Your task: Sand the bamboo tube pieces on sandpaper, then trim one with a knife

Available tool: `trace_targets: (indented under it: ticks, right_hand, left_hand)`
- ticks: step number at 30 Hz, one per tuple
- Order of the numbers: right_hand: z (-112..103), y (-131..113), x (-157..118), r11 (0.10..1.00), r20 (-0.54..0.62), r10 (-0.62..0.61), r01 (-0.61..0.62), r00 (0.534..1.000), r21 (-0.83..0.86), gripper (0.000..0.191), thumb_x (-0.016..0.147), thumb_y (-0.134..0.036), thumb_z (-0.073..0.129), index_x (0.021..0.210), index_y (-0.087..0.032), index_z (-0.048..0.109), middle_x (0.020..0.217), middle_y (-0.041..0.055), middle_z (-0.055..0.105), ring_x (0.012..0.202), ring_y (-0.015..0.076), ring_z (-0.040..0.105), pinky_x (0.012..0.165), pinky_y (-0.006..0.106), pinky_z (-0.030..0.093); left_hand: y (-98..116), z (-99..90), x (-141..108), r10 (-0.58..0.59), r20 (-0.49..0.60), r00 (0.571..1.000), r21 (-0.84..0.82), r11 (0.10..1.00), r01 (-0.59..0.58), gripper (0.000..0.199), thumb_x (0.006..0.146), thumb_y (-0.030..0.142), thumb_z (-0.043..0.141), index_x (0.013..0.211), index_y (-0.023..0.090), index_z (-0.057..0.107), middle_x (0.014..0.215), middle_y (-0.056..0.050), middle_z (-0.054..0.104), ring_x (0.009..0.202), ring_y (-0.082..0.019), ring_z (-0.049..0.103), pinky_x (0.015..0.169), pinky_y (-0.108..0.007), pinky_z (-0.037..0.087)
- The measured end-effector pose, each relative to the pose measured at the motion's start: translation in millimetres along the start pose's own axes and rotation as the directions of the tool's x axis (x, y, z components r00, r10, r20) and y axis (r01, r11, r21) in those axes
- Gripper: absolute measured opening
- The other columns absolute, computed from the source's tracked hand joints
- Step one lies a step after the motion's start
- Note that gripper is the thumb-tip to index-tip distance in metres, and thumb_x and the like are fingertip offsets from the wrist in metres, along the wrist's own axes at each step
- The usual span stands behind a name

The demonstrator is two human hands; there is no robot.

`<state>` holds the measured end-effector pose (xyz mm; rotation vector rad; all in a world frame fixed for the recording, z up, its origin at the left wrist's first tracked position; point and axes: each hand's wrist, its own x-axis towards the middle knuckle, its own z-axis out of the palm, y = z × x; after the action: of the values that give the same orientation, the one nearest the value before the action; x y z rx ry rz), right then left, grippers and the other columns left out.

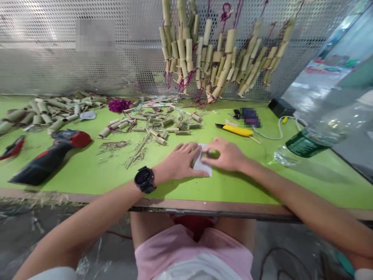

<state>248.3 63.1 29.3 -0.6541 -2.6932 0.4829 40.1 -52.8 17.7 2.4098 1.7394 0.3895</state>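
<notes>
A small white sheet lies on the green tabletop between my hands. My left hand, below a black watch, rests flat with its fingers spread, the thumb and fingertips on the sheet's left part. Over the sheet's right side, my right hand pinches a small bamboo piece between thumb and fingers, touching or just above the sheet; blur hides its exact shape. Short cut bamboo pieces and shavings are scattered beyond my left hand.
A yellow cutter lies behind my right hand, and a plastic bottle stands tilted in view at the right. At left are a cordless tool, red-handled cutters and piled bamboo tubes. Bamboo strings hang behind.
</notes>
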Motion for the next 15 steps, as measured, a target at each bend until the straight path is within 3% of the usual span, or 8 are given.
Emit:
trace_targets:
  ticks: [2,6,9,12,15]
  right_hand:
    - [-0.7,-1.4,0.0,0.996,-0.058,0.08,-0.082,0.995,-0.038,0.023,0.089,-0.048,0.079,0.094,-0.026,0.08,0.094,0.0075,0.075,0.078,0.0242,0.064,0.069,0.037,0.051]
    - [-0.8,-3.6,0.0,0.996,0.045,-0.079,0.077,0.996,0.044,0.026,0.09,-0.05,0.078,0.103,-0.027,0.082,0.102,0.0076,0.077,0.087,0.0248,0.067,0.072,0.037,0.053]
    - [-0.5,-2.6,0.6,0.997,-0.071,0.058,-0.061,0.996,-0.043,0.027,0.09,-0.051,0.078,0.095,-0.025,0.082,0.095,0.0078,0.074,0.073,0.0212,0.061,0.065,0.035,0.049]
    - [-0.3,-0.8,1.3,0.999,-0.017,-0.052,0.052,0.998,0.009,0.029,0.085,-0.051,0.084,0.1,-0.026,0.081,0.099,0.0074,0.077,0.084,0.0241,0.065,0.074,0.038,0.052]
    - [0.0,1.1,2.2,0.996,-0.041,0.08,-0.081,0.996,-0.025,0.027,0.088,-0.051,0.08,0.095,-0.025,0.081,0.094,0.0077,0.076,0.075,0.023,0.063,0.067,0.037,0.05]
  left_hand:
    - [-0.8,0.7,0.2,-0.004,0.002,1.0,0.007,1.0,0.004,0.108,0.088,0.097,0.044,0.161,0.018,0.047,0.163,-0.022,0.051,0.149,-0.041,0.049,0.128,-0.058,0.031]
    - [-0.7,-1.2,0.5,-0.007,0.032,0.999,0.009,1.0,0.007,0.111,0.086,0.099,0.044,0.16,0.017,0.049,0.164,-0.022,0.05,0.15,-0.042,0.049,0.129,-0.057,0.029]
    - [0.0,-2.2,0.6,-0.021,0.028,0.999,0.012,1.0,0.02,0.112,0.086,0.099,0.042,0.162,0.016,0.046,0.165,-0.023,0.048,0.151,-0.042,0.048,0.129,-0.058,0.029]
    - [-0.7,-0.5,0.1,-0.025,0.042,0.999,0.014,1.0,0.025,0.113,0.086,0.099,0.043,0.164,0.018,0.043,0.17,-0.023,0.042,0.156,-0.042,0.042,0.132,-0.06,0.022]
    - [-1.6,2.0,-0.6,-0.051,0.037,0.998,0.013,0.999,0.051,0.115,0.085,0.099,0.044,0.166,0.018,0.041,0.174,-0.023,0.036,0.161,-0.043,0.036,0.134,-0.062,0.016]
